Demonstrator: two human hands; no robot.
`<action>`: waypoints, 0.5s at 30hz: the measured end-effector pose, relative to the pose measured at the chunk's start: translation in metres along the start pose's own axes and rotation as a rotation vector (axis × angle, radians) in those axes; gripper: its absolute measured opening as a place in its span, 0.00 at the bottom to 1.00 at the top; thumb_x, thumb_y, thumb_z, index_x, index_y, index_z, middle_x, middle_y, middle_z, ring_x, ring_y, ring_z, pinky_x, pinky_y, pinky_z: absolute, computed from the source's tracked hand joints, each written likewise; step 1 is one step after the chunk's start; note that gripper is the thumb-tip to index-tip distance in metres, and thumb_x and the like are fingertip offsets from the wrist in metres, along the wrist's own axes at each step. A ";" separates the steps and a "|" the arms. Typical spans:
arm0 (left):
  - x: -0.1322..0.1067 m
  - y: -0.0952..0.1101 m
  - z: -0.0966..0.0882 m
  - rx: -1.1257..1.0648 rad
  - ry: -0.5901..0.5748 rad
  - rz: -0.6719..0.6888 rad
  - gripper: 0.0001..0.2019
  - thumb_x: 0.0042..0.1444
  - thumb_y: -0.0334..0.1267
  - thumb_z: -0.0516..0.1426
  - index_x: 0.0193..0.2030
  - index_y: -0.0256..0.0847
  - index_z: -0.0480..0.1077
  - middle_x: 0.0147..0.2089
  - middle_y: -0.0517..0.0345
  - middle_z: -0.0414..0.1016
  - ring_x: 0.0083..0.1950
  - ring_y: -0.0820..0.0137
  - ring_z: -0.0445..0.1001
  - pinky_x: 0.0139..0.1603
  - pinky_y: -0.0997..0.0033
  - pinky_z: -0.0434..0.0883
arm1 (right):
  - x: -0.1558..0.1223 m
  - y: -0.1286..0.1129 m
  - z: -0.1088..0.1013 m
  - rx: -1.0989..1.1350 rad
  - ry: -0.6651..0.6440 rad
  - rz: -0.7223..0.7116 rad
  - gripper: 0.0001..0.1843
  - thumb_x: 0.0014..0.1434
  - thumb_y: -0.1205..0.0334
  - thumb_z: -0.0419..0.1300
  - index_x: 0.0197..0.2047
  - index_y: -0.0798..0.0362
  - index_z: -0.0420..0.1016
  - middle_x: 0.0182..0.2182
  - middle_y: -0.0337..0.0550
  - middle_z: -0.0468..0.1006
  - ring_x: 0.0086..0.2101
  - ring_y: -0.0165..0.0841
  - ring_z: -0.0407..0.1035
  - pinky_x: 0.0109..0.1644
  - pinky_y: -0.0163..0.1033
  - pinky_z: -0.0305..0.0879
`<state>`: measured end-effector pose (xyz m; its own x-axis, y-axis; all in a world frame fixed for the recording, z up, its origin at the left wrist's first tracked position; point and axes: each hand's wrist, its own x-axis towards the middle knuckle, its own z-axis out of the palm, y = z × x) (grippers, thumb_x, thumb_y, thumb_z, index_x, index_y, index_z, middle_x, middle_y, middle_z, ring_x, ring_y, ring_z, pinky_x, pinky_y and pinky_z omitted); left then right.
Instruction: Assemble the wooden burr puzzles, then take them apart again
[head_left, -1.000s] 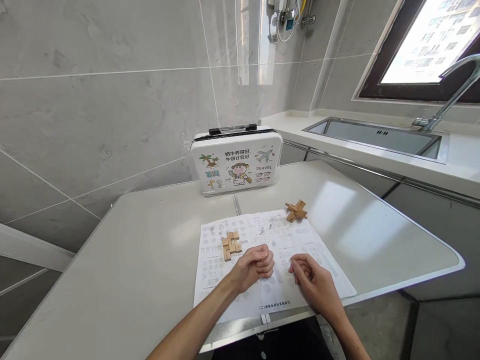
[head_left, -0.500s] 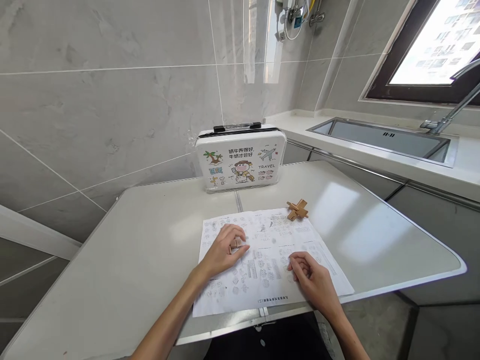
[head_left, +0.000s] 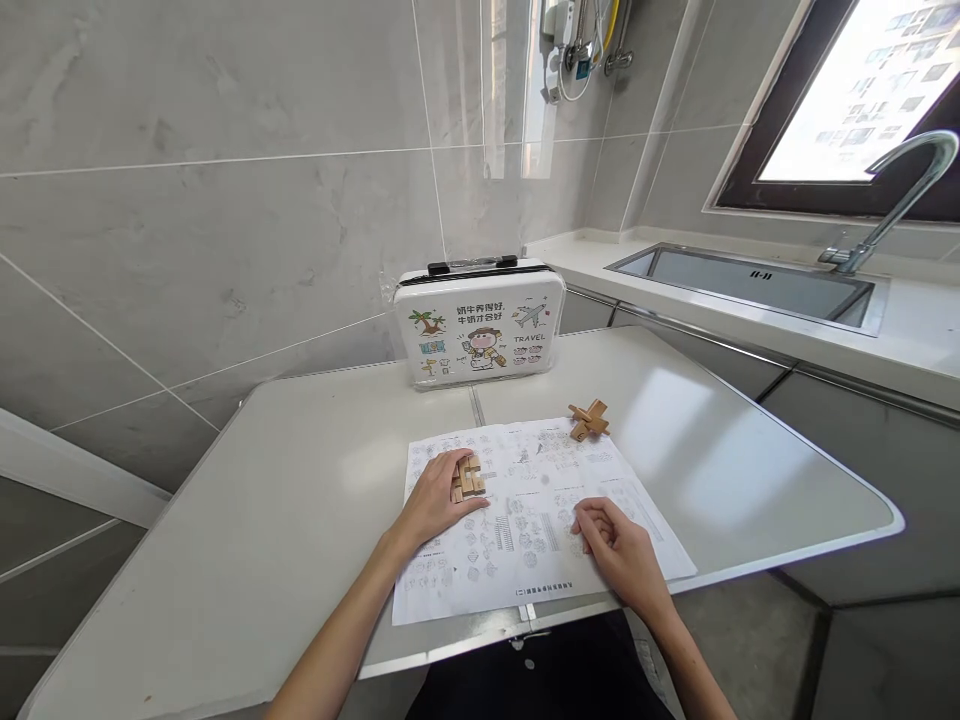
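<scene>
White case (head_left: pixel 450 345) stands closed, contents hidden; left hand (head_left: pixel 433 504) grasps wooden blocks (head_left: pixel 470 479), right hand (head_left: pixel 620 552) is loosely clenched.

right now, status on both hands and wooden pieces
Left hand curved around wooden pieces on printed sheet. Right hand loosely curled over sheet. Wooden cross at sheet's far right corner, apart from both hands.

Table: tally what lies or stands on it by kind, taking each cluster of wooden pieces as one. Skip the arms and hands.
White case: 1
Printed sheet: 1
Wooden clusters, namely the flat cluster at the left hand and the crossed cluster: 2
Total: 4
</scene>
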<state>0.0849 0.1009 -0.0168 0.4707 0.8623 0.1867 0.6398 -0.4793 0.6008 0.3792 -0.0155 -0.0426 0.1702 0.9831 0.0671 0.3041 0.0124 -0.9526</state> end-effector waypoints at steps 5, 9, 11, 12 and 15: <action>0.001 -0.003 0.001 0.016 0.013 0.002 0.32 0.57 0.54 0.68 0.65 0.51 0.63 0.60 0.51 0.73 0.58 0.52 0.72 0.58 0.48 0.73 | 0.001 0.003 0.000 -0.010 -0.002 -0.017 0.21 0.69 0.40 0.56 0.43 0.49 0.74 0.31 0.45 0.80 0.27 0.35 0.69 0.33 0.40 0.68; 0.001 -0.004 0.003 0.023 0.021 0.026 0.31 0.58 0.54 0.67 0.64 0.50 0.63 0.59 0.52 0.73 0.58 0.54 0.72 0.58 0.49 0.73 | 0.001 0.003 0.001 -0.015 -0.001 -0.021 0.20 0.70 0.41 0.56 0.43 0.49 0.73 0.30 0.44 0.80 0.27 0.35 0.68 0.33 0.40 0.68; 0.000 -0.004 0.003 0.022 0.023 0.042 0.31 0.58 0.54 0.67 0.64 0.50 0.63 0.58 0.52 0.73 0.57 0.54 0.72 0.58 0.49 0.73 | 0.001 0.002 0.001 -0.016 0.005 -0.017 0.20 0.70 0.41 0.56 0.43 0.49 0.73 0.31 0.44 0.80 0.26 0.35 0.68 0.33 0.39 0.68; 0.000 -0.004 0.004 0.020 0.025 0.052 0.32 0.58 0.54 0.67 0.64 0.50 0.63 0.58 0.52 0.74 0.57 0.54 0.73 0.57 0.50 0.74 | 0.001 0.001 0.001 -0.016 0.009 -0.017 0.20 0.70 0.41 0.56 0.42 0.50 0.73 0.31 0.44 0.80 0.26 0.34 0.68 0.33 0.39 0.68; 0.000 -0.002 0.005 0.017 0.021 0.088 0.32 0.58 0.54 0.68 0.64 0.50 0.63 0.57 0.51 0.74 0.57 0.54 0.73 0.57 0.50 0.74 | 0.000 -0.001 0.001 -0.020 0.016 -0.017 0.20 0.70 0.41 0.56 0.42 0.50 0.74 0.30 0.44 0.80 0.26 0.34 0.69 0.33 0.39 0.69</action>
<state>0.0863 0.1009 -0.0220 0.5128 0.8201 0.2541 0.6071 -0.5556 0.5681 0.3781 -0.0151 -0.0424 0.1799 0.9798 0.0877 0.3256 0.0248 -0.9452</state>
